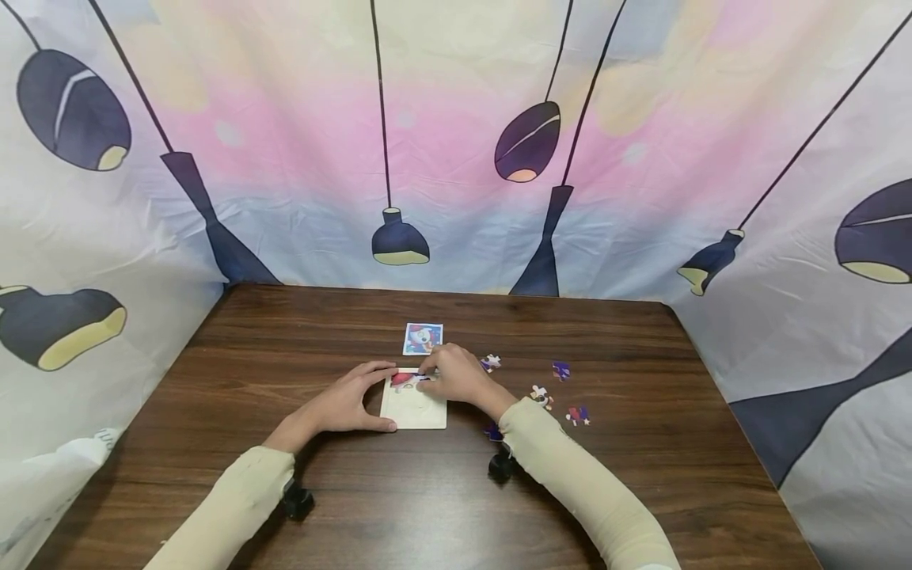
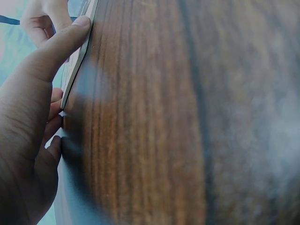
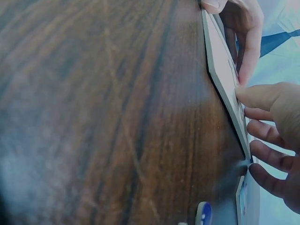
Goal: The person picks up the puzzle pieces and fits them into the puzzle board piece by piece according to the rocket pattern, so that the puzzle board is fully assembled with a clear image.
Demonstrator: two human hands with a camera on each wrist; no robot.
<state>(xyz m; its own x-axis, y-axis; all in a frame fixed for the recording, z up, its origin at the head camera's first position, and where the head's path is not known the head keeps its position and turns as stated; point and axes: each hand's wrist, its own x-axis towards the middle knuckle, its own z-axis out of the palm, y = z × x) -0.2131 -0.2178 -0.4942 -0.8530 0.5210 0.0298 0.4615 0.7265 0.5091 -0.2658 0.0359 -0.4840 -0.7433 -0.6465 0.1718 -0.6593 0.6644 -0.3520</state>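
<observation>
A pale square puzzle board [image 1: 415, 413] lies on the table, with red and purple puzzle pieces [image 1: 404, 379] fitted along its far edge. My left hand [image 1: 354, 398] grips the board's left side, thumb at the near corner and fingers at the far one. Over the board's far right part, my right hand [image 1: 456, 376] pinches a purple puzzle piece [image 1: 426, 374] between thumb and index finger, low against the board; the hand hides most of this piece. In the right wrist view, the right thumb [image 3: 255, 97] touches the board's face [image 3: 225, 63], other fingers curving past its edge.
A square picture card [image 1: 423, 338] lies just beyond the board, partly behind the right hand. Several loose puzzle pieces [image 1: 541, 397] are scattered to the right, one of them [image 1: 494, 432] beside the right wrist. Patterned cloth [image 1: 313, 158] surrounds the brown wooden table [image 1: 321, 317].
</observation>
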